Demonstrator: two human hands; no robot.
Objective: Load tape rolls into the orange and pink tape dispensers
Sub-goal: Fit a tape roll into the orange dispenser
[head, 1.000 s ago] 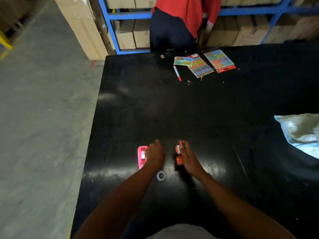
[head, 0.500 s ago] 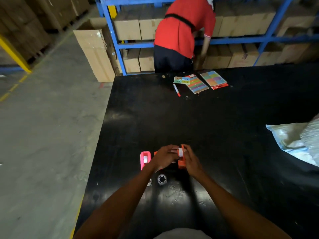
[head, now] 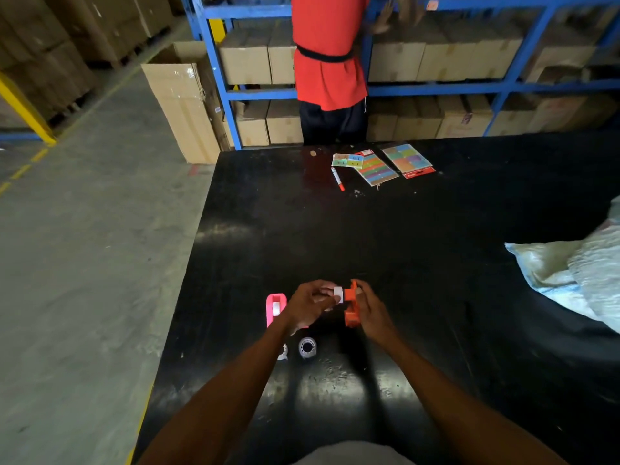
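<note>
1. Orange tape dispenser [head: 352,308] is held just above the near part of the black table [head: 402,246], its long side running near to far.
2. Pink tape dispenser [head: 275,308] lies just left, pointing the same way.
3. Right hand [head: 374,312] grips the orange one.
4. Left hand [head: 310,303] pinches a white tape roll [head: 338,293] against it.
5. Another tape roll [head: 307,347] lies nearer.
6. Blue shelves [head: 436,85] with boxes stand far back.

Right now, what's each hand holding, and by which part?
Right hand holds the orange dispenser by its right side. Left hand pinches a white tape roll at its rim, against the dispenser.
</note>
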